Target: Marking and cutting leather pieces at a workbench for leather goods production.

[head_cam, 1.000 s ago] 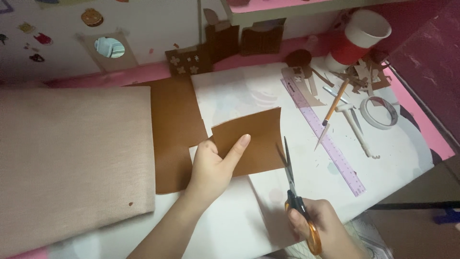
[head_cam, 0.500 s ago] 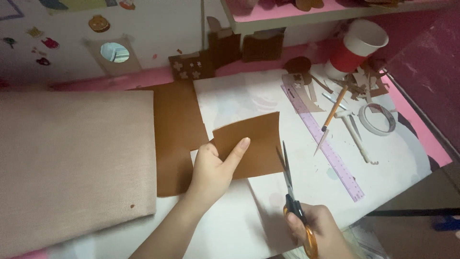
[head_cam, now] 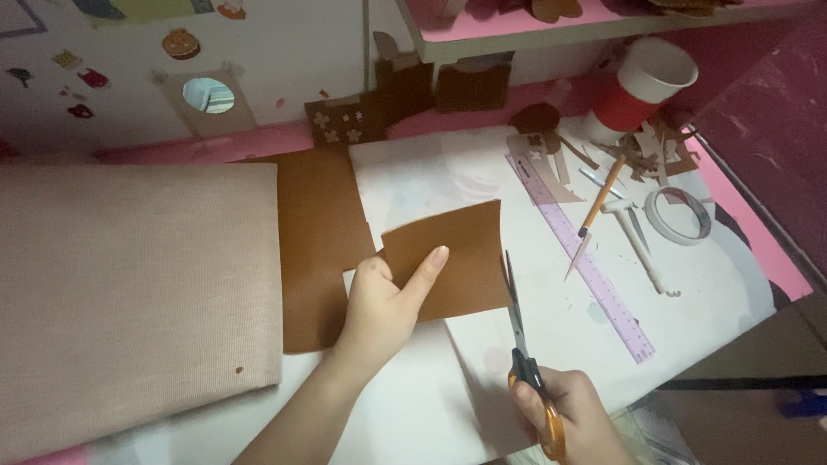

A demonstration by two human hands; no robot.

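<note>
My left hand [head_cam: 385,304] grips a brown paper piece [head_cam: 458,258], thumb on top, holding it just above the white table surface [head_cam: 689,284]. Orange-handled scissors [head_cam: 523,344] are in my right hand [head_cam: 573,415], blades pointing away from me, just right of the piece's right edge. A larger brown sheet [head_cam: 316,237] lies flat under and left of my left hand.
A beige fabric-covered board [head_cam: 129,284] fills the left. A purple ruler [head_cam: 586,267], a pencil [head_cam: 594,211], a craft tool [head_cam: 637,245], a tape roll [head_cam: 680,215] and a red-and-white cup [head_cam: 637,95] with brown scraps sit at the right. Brown cut-out shapes [head_cam: 345,125] lean against the back wall.
Both hands keep their hold. The scissors have edged slightly closer to the brown piece's right edge; the view shifted a little.
</note>
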